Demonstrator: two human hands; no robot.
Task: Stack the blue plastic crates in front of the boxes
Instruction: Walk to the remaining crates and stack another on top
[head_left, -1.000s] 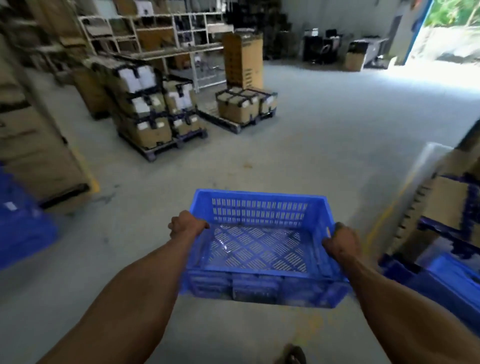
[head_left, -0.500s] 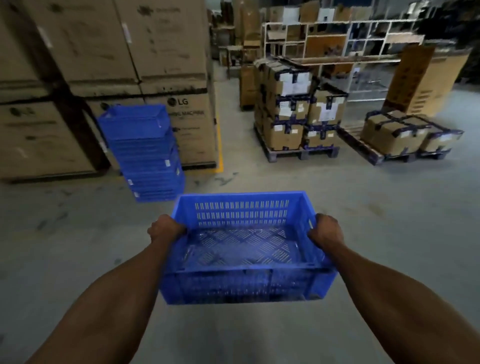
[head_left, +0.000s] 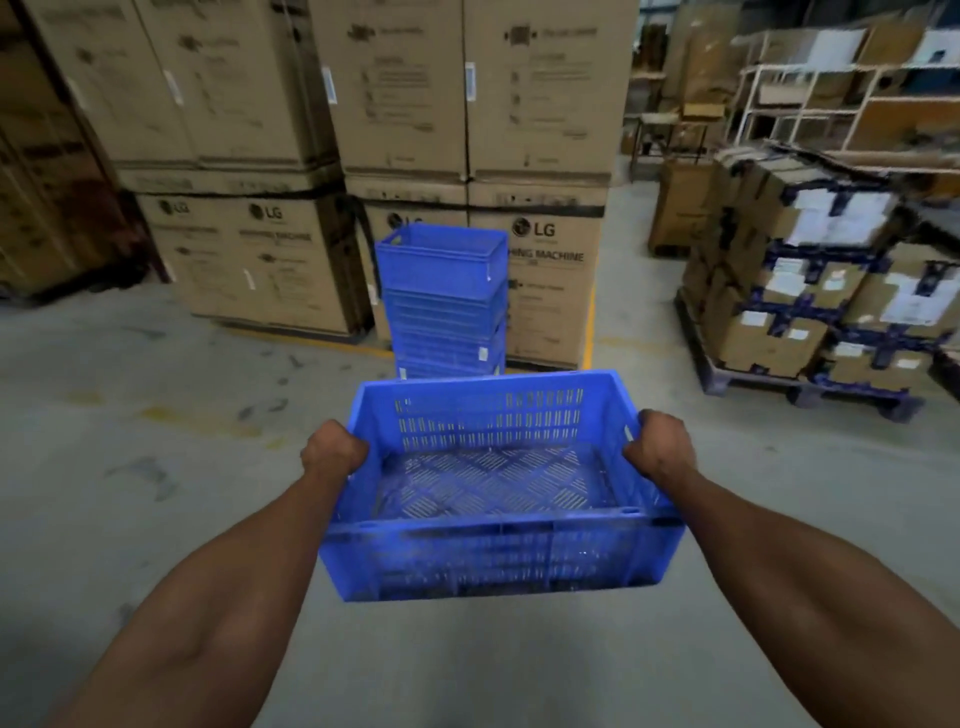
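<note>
Crate (head_left: 493, 488) held w/ left hand (head_left: 332, 451) & right hand (head_left: 658, 448) gripping its side rims, mid-floor, near stack (head_left: 444, 306) standing before boxes (head_left: 545, 280); several stacked, this one left.

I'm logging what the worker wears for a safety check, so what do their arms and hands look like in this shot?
Both forearms are bare as far up as the frame shows: no sleeves in view. The left hand and right hand wear no gloves. No watch, wristband or ring can be seen, though the picture is slightly blurred.
</note>
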